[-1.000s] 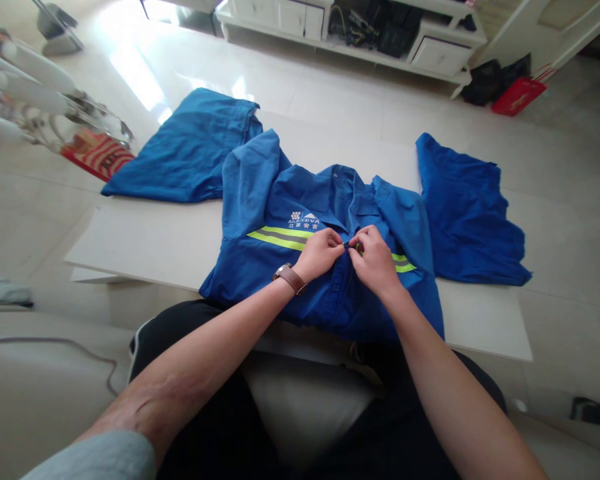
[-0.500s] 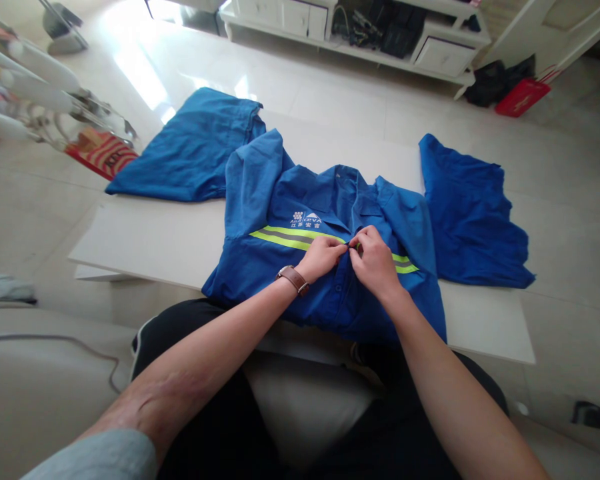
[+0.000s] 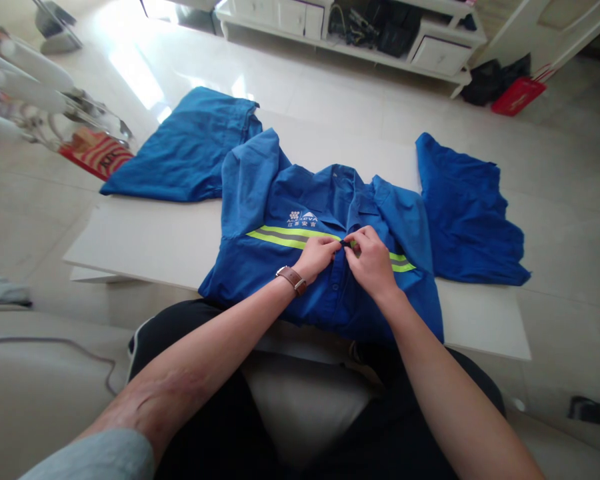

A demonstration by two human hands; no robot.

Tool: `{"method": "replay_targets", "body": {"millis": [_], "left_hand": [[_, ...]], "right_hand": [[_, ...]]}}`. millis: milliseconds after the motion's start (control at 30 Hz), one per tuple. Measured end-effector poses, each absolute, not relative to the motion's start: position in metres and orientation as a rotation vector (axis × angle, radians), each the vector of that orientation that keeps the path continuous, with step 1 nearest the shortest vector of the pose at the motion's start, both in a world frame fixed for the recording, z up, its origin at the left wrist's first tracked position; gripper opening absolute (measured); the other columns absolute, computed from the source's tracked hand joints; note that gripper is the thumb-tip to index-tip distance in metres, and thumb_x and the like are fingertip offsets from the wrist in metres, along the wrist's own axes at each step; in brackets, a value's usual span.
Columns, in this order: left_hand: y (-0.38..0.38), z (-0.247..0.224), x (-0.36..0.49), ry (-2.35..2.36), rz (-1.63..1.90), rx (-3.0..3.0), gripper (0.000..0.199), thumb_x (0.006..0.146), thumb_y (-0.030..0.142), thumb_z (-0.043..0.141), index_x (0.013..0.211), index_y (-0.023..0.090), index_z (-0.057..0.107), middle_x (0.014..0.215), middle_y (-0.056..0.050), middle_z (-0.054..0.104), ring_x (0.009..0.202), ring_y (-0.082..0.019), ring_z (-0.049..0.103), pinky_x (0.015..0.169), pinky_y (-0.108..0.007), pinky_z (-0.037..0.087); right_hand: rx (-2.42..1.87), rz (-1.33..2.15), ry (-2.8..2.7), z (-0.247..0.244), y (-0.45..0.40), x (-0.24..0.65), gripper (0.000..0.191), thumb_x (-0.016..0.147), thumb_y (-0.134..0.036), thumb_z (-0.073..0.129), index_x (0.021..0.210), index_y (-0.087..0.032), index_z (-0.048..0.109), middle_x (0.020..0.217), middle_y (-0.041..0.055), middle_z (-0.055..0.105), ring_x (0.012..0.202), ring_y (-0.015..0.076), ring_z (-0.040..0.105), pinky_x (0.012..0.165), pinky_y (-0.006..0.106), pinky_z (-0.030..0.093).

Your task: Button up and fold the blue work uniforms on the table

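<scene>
A blue work jacket (image 3: 275,280) with a yellow-green reflective stripe and a white chest logo lies face up, its collar pointing away from me. At the stripe's height on the front opening, my left hand (image 3: 320,257) pinches one edge of the placket. My right hand (image 3: 370,257) pinches the placket right beside it, fingertips almost touching the left ones. A bit of dark cloth shows between the fingers; any button there is hidden. Lower on the placket a button (image 3: 335,287) is visible. A brown-strapped watch (image 3: 293,280) is on my left wrist.
The jacket lies on a low white table (image 3: 130,233). Folded blue clothing (image 3: 180,147) is at its left, another blue garment (image 3: 470,213) at its right. A white TV cabinet (image 3: 275,20), a red bag (image 3: 519,95) and a red striped KFC bag (image 3: 97,152) stand beyond.
The whole view has shifted slightly left. Both hands stay at the same spot on the placket, and the right fingers have moved a little, with more dark cloth showing between the fingertips.
</scene>
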State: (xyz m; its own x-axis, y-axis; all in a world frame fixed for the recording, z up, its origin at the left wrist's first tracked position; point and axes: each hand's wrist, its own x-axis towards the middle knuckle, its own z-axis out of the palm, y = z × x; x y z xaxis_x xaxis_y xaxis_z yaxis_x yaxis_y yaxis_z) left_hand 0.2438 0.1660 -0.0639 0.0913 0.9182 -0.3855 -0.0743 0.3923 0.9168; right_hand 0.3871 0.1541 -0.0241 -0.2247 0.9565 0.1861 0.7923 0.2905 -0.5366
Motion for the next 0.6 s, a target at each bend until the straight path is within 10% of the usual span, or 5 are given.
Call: {"method": "replay_targets", "body": {"millis": [600], "left_hand": [[0.1656, -0.062, 0.2465, 1.229, 0.912, 0.748, 0.013, 0.072, 0.025, 0.068, 0.064, 0.017, 0.061, 0.057, 0.005, 0.051, 0.057, -0.009, 0.046, 0.055, -0.022, 0.036]], "right_hand": [[-1.613, 0.468, -2.046, -0.024, 0.1564, 0.389, 0.01, 0.087, -0.022, 0.056, 0.092, -0.024, 0.065, 0.095, 0.007, 0.066, 0.081, 0.0229, 0.064, 0.077, 0.034, 0.051]]}}
